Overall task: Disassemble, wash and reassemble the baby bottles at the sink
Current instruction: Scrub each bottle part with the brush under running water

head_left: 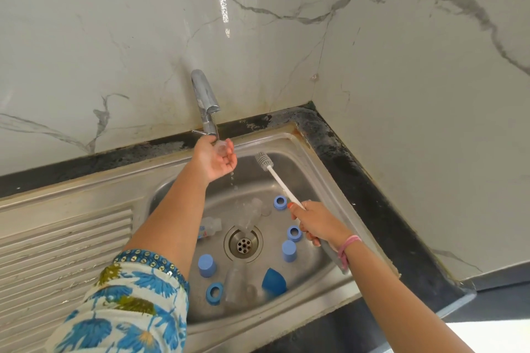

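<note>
A steel sink (pixel 308 149) sits in a dark counter (pixel 358 169) in the corner of a white marble wall (pixel 114 37). The left hand (pixel 215 158) cups a clear teat (pixel 221 148) under the tap (pixel 205 100). Blue rings and caps lie in the sink by clear bottles (pixel 252 213); one bottle's print is too blurry to read. The right hand (pixel 318 223) grips a white brush (pixel 279 179).

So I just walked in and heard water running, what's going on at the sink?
A person is washing baby bottle parts. The left hand holds a clear teat under the tap; the right hand grips a bottle brush, clear of the teat. Blue collars, blue caps and clear bottles lie apart in the sink.
</note>
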